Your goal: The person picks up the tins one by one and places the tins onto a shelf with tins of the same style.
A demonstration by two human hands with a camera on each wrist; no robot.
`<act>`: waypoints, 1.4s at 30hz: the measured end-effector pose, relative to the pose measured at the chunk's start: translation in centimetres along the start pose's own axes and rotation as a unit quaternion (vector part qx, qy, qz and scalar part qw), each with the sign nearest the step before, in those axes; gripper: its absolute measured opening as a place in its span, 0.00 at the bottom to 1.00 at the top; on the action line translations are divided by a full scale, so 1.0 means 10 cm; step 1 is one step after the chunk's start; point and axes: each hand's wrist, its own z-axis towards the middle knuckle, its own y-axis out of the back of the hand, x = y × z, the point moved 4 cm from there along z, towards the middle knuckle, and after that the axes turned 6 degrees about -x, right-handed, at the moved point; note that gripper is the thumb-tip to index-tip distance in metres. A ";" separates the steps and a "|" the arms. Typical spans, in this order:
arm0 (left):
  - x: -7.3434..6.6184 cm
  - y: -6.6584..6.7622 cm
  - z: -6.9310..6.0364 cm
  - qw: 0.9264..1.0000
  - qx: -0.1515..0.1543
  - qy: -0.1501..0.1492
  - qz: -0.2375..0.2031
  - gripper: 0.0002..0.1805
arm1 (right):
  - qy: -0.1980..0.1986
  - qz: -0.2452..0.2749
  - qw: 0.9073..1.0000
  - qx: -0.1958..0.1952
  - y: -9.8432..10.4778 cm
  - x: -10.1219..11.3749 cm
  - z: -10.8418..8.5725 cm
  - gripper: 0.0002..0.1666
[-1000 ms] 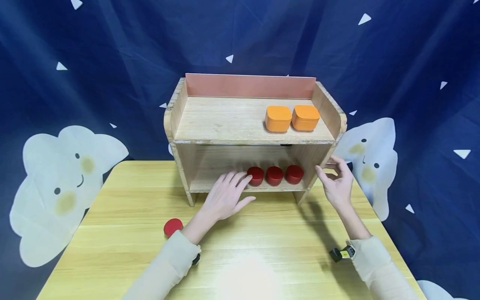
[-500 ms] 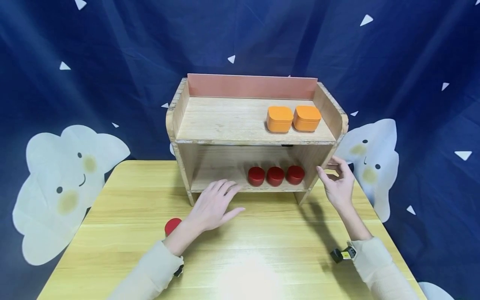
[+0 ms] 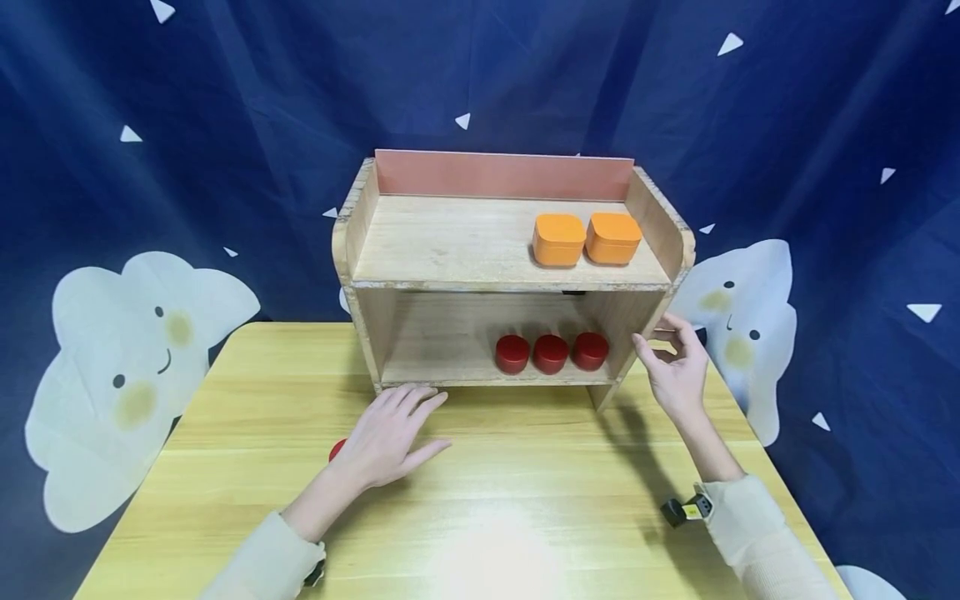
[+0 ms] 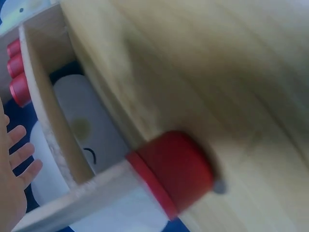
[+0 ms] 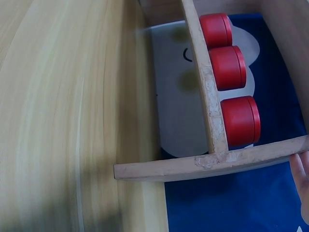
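Note:
My left hand (image 3: 386, 437) hovers over the table before the shelf's lower left corner, fingers spread and holding nothing. Its wrist partly hides a red round tin (image 3: 337, 451) standing on the table; the left wrist view shows this red tin (image 4: 174, 171) up close. My right hand (image 3: 675, 367) touches the outer face of the right side panel of the wooden shelf (image 3: 480, 385), thumb near the front edge. Three red tins (image 3: 551, 354) stand in a row at the right of the lower tier. On the upper tier sit two orange square tins (image 3: 558, 240), close together.
The shelf stands towards the back of the light wood table (image 3: 525, 492). Behind it hangs a dark blue curtain (image 3: 480, 75) with cloud and triangle prints. A low pink board (image 3: 502, 175) closes the upper tier's back.
My left hand has drawn away from the leftmost red tin on the lower tier, moving left and towards me, and now covers more of the table tin. My right hand stays put.

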 end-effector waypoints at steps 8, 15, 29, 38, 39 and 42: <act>0.11 0.04 -0.28 1.000 0.013 0.012 -0.001 0.40 | 0.002 -0.005 1.000 0.004 0.00 -0.02 0.00 0.25; 0.22 0.09 -0.48 1.000 0.012 0.013 -0.008 0.40 | 0.003 -0.002 1.000 0.000 0.01 -0.01 -0.01 0.25; 0.41 0.18 -0.87 0.996 0.046 0.074 -0.012 0.41 | 0.010 -0.004 1.000 0.004 0.00 -0.02 0.00 0.24; 0.50 0.21 -1.07 0.994 0.046 0.099 -0.007 0.43 | -0.001 -0.001 1.000 0.000 0.00 0.03 -0.01 0.25; 0.51 0.21 -1.10 0.994 0.046 0.101 -0.007 0.43 | -0.001 0.000 1.000 0.000 0.00 0.03 -0.01 0.24; 0.54 0.20 -1.16 0.993 0.050 0.108 -0.004 0.41 | -0.002 0.000 1.000 -0.001 0.00 0.03 -0.01 0.24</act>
